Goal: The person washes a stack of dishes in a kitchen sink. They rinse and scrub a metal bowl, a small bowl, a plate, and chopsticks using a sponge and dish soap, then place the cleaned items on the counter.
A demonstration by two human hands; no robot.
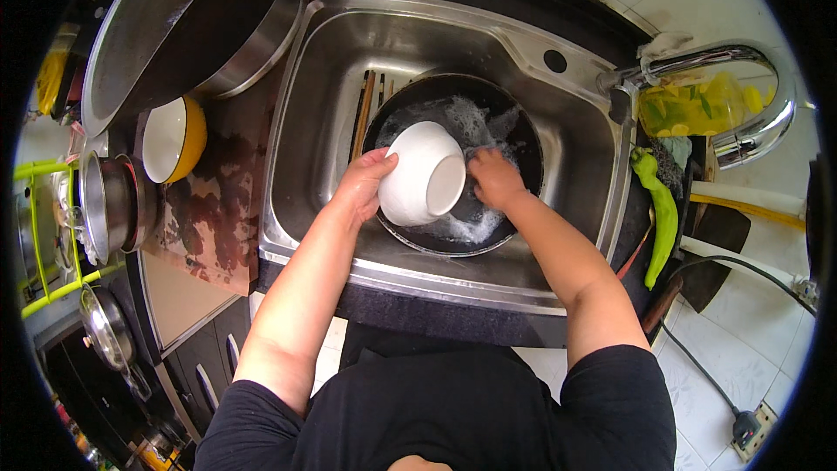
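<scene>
My left hand [364,179] grips a white bowl [408,176] by its rim, thumb on the outer wall. The bowl is tipped on its side, its round base facing right. Close beside that base is my right hand [495,176], its fingers curled in over the soapy water; what they hold, if anything, is hidden. Both hands are above a black frying pan [523,144] with white suds in it. The pan sits in a steel sink [327,44], and several chopsticks [364,113] lie along its left side.
A chrome faucet [732,52] arches at the right, near a green pepper [663,218] on the dark counter. To the left stand a yellow bowl with a white inside [186,139], a large dark wok [157,44] and stacked steel pots [109,205]. A black power plug [745,427] hangs lower right.
</scene>
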